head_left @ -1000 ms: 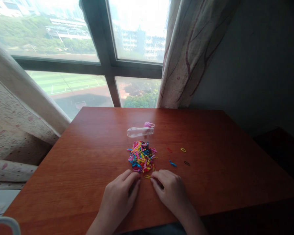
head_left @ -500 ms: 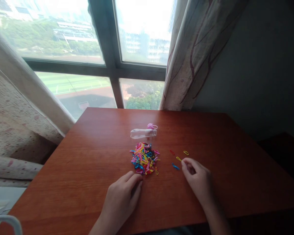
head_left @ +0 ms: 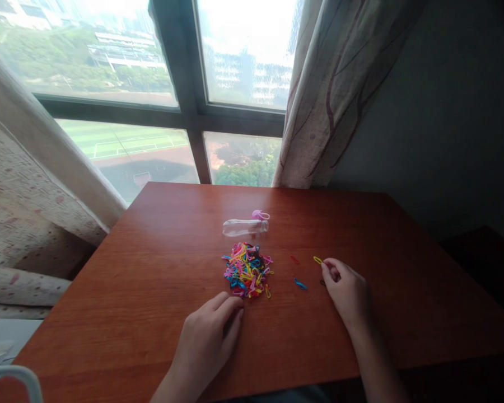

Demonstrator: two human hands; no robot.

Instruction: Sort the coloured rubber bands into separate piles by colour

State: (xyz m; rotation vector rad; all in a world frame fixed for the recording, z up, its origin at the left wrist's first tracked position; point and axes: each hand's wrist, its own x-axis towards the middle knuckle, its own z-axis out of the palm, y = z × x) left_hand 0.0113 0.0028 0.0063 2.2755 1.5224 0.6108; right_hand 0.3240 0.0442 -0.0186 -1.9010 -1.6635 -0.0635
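Note:
My left hand (head_left: 212, 330) rests on the table at the near edge of a heap of small coloured rubber bands (head_left: 247, 271). Its fingers are loosely bent, with a gap between thumb and forefinger, and nothing shows in it. My right hand (head_left: 346, 288) is closed in a pinch, its fingertips on the end of a yellow rubber band (head_left: 317, 259). A red rubber band (head_left: 294, 259) and a blue rubber band (head_left: 301, 284) lie between the heap and that hand. Partly hidden by the right hand is a small dark band (head_left: 322, 282).
Behind the heap a clear plastic bottle (head_left: 243, 227) lies on its side, with a pink cap (head_left: 259, 215) beside it. The brown wooden table (head_left: 151, 268) reaches to a window with curtains (head_left: 311, 112). A white curved tube (head_left: 17, 372) is at the lower left.
My right hand has moved right and slightly away from me, to where a separate yellow band lay. Only one yellow band now shows there. My left hand has stayed in place.

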